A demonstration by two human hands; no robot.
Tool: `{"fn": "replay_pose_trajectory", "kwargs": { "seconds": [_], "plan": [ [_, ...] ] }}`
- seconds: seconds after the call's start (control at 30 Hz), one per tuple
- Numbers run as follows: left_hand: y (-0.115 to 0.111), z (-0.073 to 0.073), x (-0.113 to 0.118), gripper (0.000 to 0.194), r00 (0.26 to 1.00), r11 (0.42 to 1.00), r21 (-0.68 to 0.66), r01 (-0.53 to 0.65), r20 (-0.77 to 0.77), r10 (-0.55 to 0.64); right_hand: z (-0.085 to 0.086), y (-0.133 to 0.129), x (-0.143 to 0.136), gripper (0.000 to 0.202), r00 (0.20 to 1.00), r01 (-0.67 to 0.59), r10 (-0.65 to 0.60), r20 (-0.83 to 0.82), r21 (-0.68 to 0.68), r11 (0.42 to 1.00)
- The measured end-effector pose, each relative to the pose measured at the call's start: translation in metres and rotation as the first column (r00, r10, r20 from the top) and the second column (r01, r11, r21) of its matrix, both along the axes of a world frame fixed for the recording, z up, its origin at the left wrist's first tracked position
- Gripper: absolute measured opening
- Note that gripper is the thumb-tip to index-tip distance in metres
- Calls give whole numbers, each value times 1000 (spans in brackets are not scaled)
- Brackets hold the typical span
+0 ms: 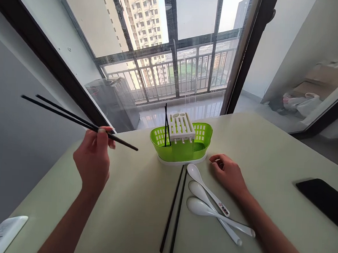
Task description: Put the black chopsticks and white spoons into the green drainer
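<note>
My left hand (94, 152) is raised at the left, its fingers closed round a pair of dark chopsticks (122, 142). A green utensil holder (181, 154) with a white slotted rack (182, 126) stands at the table's far side; two black chopsticks (165, 122) lean in its left basket. My right hand (226, 170) rests on the table right of the holder, fingers loosely curled and apart, holding nothing. Between the hands lie two more dark chopsticks (172, 210) and three white spoons (204, 208), the lower two crossing at their handles.
On the pale table (135, 201), a black flat object (321, 200) lies at the right edge and a white object (4, 233) at the lower left corner. Behind the table are framed glass panels, with bags (302, 103) on the floor beyond, at right.
</note>
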State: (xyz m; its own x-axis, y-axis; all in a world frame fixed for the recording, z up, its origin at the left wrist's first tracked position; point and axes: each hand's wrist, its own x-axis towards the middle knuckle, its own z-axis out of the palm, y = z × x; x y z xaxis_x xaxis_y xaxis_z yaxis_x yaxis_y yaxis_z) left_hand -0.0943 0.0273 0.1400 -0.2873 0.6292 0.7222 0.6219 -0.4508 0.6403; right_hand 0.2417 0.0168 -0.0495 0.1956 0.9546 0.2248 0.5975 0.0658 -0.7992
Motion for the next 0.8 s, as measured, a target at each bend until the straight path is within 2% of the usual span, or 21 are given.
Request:
{"fn": "replay_pose_trajectory", "kwargs": {
  "seconds": [0.1, 0.17, 0.23, 0.3, 0.47, 0.67, 0.8],
  "plan": [
    [21, 20, 12, 31, 986, 984, 145, 106, 115, -123, -1, 0, 0, 25, 1000, 1, -1, 2, 13, 1000],
    [34, 27, 20, 31, 985, 980, 142, 143, 81, -155, -1, 0, 0, 25, 1000, 4, -4, 2, 21, 1000],
    [46, 29, 27, 31, 981, 980, 56, 192, 14, -193, -2, 0, 0, 25, 1000, 3, -3, 4, 25, 1000],
    [57, 25, 31, 33, 972, 974, -80, 211, -85, -217, -2, 0, 0, 25, 1000, 2, -2, 5, 27, 1000],
    [81, 7, 37, 36, 912, 923, -361, 135, -320, -258, -3, 1, 0, 24, 1000, -4, 4, -2, 35, 999],
    [99, -13, 41, 45, 820, 839, -536, 97, -434, -372, -4, 2, 1, 23, 1000, -9, 9, 3, 40, 999],
    [107, -22, 42, 45, 779, 810, -577, 100, -462, -425, -4, 3, 1, 22, 1000, -11, 11, 7, 40, 999]
  ]
}}
